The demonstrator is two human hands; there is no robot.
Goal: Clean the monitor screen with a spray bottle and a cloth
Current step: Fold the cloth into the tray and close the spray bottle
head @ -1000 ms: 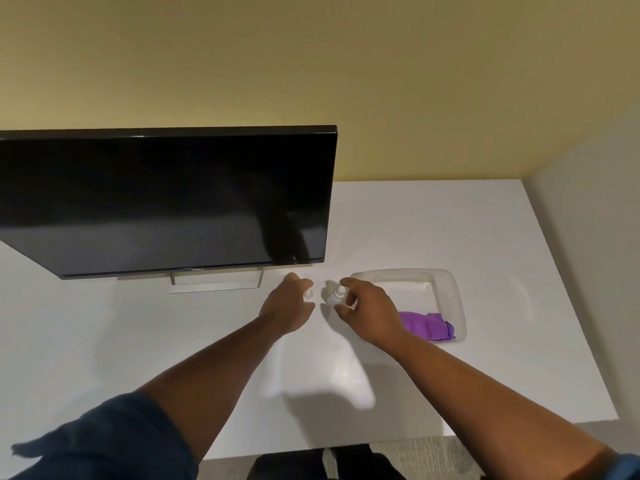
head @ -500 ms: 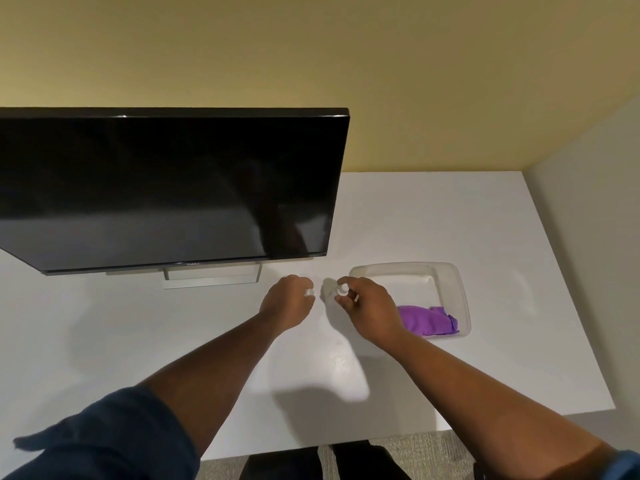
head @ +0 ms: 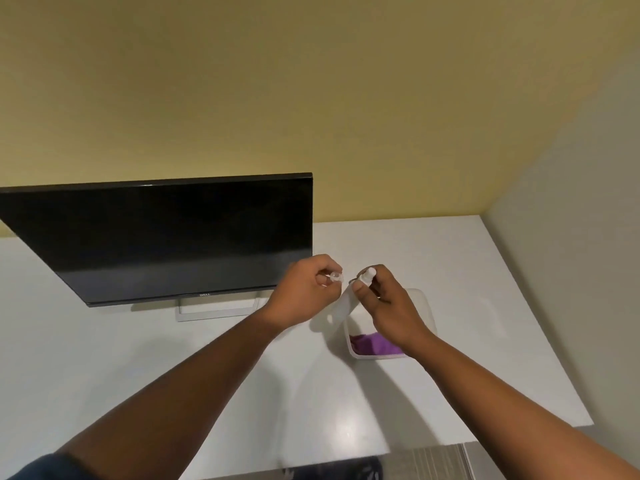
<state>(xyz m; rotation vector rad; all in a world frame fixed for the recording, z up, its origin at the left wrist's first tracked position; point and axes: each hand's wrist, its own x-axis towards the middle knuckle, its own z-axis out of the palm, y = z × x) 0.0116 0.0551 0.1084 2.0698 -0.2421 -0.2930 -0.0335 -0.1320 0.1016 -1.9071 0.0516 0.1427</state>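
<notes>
A black monitor point(head: 166, 237) stands on a white desk point(head: 450, 271), its screen dark. My right hand point(head: 384, 306) grips a small white spray bottle point(head: 346, 299), raised over the desk, with its nozzle at the top. My left hand point(head: 301, 292) pinches the bottle's small clear cap point(head: 335, 277), held just left of the nozzle and apart from it. A purple cloth point(head: 374, 344) lies in a clear plastic tray point(head: 424, 299) under my right wrist.
The monitor's silver stand point(head: 214, 311) rests on the desk behind my left forearm. A yellow wall rises behind the desk and a pale partition point(head: 571, 237) closes its right side. The desk's front edge runs near my elbows.
Both hands have risen off the desk with the bottle and cap. The view has tilted upward, so the monitor and tray sit lower in the frame.
</notes>
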